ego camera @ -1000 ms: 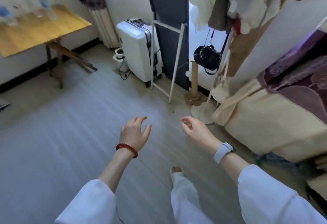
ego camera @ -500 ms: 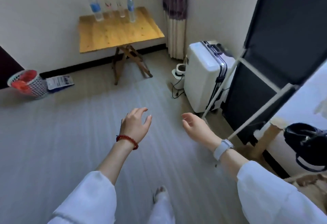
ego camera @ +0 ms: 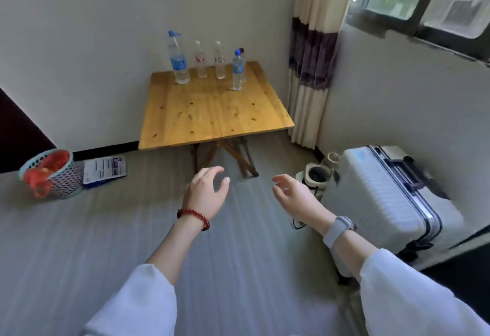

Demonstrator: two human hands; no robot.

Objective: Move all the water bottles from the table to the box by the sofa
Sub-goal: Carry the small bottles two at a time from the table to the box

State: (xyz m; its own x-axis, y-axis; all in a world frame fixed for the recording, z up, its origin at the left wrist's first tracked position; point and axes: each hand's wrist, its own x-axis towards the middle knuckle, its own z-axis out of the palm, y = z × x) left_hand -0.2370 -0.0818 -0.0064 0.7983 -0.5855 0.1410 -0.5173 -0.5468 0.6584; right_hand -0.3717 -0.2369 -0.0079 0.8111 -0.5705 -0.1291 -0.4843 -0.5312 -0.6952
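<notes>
The clear plastic water bottles (ego camera: 201, 61) stand upright along the far edge of the square wooden folding table (ego camera: 214, 113), ahead of and well apart from both hands. The left hand (ego camera: 206, 192) and right hand (ego camera: 294, 195) hang relaxed, holding nothing, about equally far away.

- I see a square wooden folding table (ego camera: 212, 113) on crossed legs, standing against the wall on the grey striped floor (ego camera: 79, 243).
- Along its far edge stand upright water bottles: a tall blue-capped bottle (ego camera: 179, 58), two slim clear bottles (ego camera: 200, 60) (ego camera: 219, 60), and a shorter blue-labelled bottle (ego camera: 237, 70) nearer me, with another just behind it, mostly hidden.
- On the floor: a mesh wastebasket (ego camera: 53, 174), a leaflet (ego camera: 104, 170) beside it, and a white suitcase (ego camera: 384, 197) at right.
</notes>
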